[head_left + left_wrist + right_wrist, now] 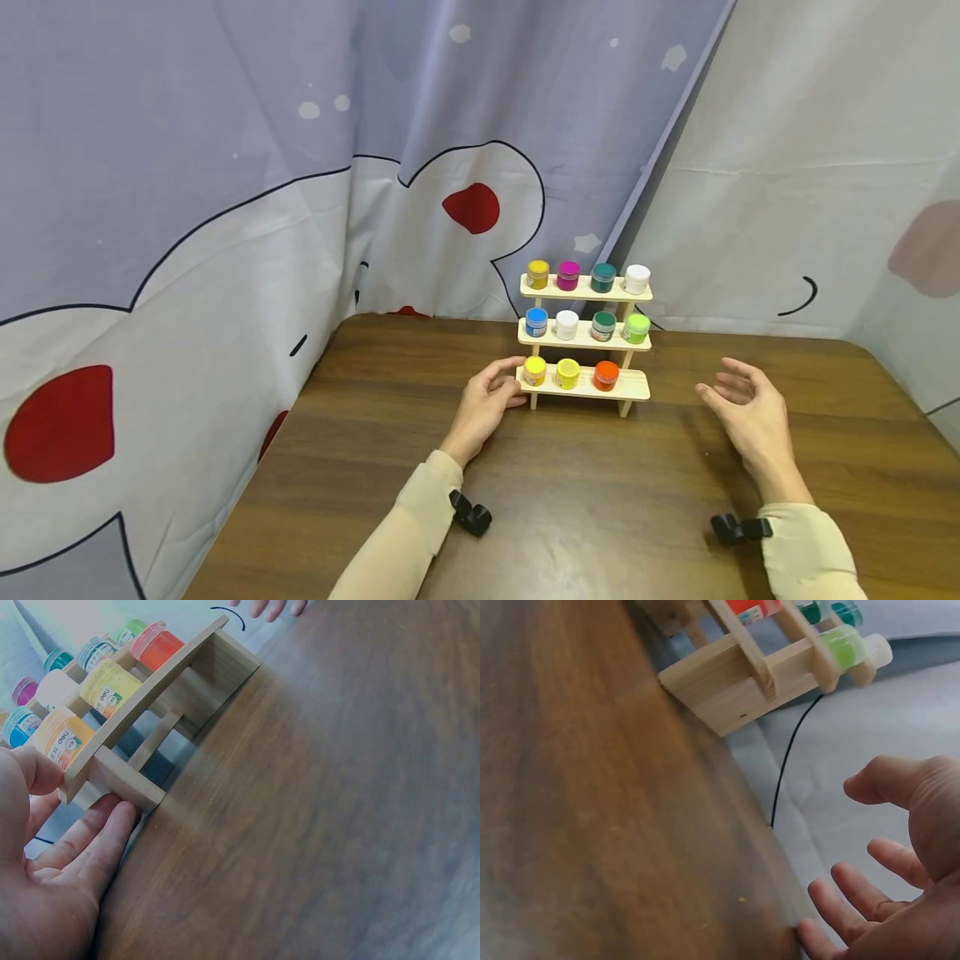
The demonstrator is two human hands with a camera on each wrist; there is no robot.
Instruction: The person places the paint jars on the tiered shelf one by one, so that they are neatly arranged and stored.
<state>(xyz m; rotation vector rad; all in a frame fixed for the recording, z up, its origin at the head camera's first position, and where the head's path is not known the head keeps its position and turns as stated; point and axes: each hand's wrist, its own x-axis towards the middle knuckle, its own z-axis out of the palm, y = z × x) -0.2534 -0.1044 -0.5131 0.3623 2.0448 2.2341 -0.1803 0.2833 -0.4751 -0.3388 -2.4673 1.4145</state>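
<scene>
A three-tier wooden display rack (637, 385) stands on the table and bears small paint jars. My left hand (482, 408) is at the left end of its lowest shelf. In the left wrist view the thumb (41, 771) lies at the shelf's end beside a yellow-orange jar (66, 739), and the fingers (101, 840) reach below against the side support, gripping the rack. On the bottom shelf are also a yellow jar (567, 374) and an orange-red jar (606, 376). Off to the right, my right hand (753, 412) hovers apart from the rack, fingers spread and loosely bent, holding nothing.
The upper shelves carry several more jars, among them a blue jar (536, 322), a magenta jar (567, 276) and a light green jar (637, 328). Behind the wooden table (585, 500) hangs a printed curtain (465, 83). Black wrist mounts (471, 513) sit on both sleeves.
</scene>
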